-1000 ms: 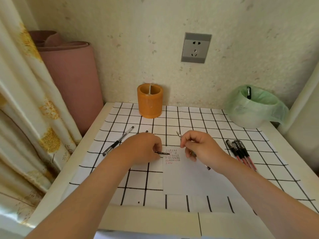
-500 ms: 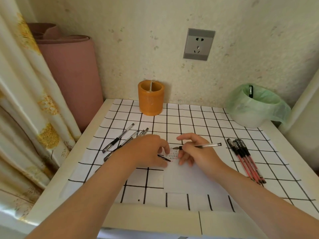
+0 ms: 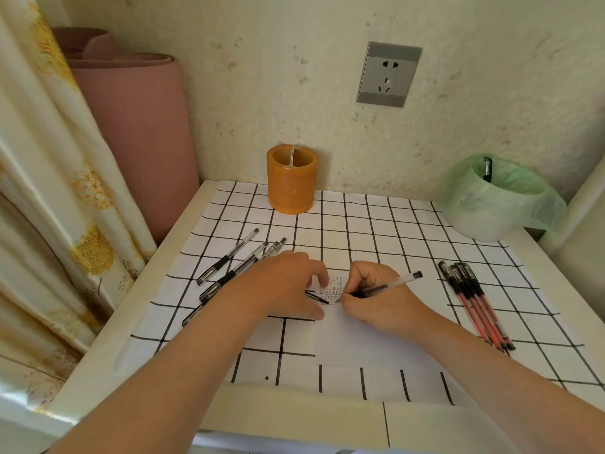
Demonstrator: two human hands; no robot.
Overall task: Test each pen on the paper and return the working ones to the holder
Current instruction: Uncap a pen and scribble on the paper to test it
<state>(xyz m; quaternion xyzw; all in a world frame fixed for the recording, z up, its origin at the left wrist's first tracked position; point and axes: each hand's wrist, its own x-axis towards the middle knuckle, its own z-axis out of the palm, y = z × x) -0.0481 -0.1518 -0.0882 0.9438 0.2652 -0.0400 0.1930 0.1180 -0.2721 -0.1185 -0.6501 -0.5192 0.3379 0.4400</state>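
Note:
My right hand (image 3: 376, 296) grips a clear pen (image 3: 389, 285) with a black grip, its tip down on the white paper (image 3: 347, 339) beside small rows of test marks (image 3: 332, 286). My left hand (image 3: 281, 286) rests on the paper's left edge and holds a thin black pen cap (image 3: 317, 297) between thumb and fingers. The orange holder (image 3: 292, 180) stands at the back by the wall. Several black-grip pens (image 3: 229, 260) lie to the left, partly under my left forearm. Several red-barrelled pens (image 3: 474, 299) lie to the right.
A white bin with a green bag (image 3: 494, 198) at the back right has one pen (image 3: 487, 169) in it. A rolled pink mat (image 3: 137, 132) and a curtain (image 3: 42, 191) stand on the left. A wall socket (image 3: 388, 74) is above. A gridded cloth (image 3: 360, 221) covers the table.
My right hand turned the pen from pointing up and away into a writing hold, and its tip came down onto the paper. My left hand stayed put with the cap.

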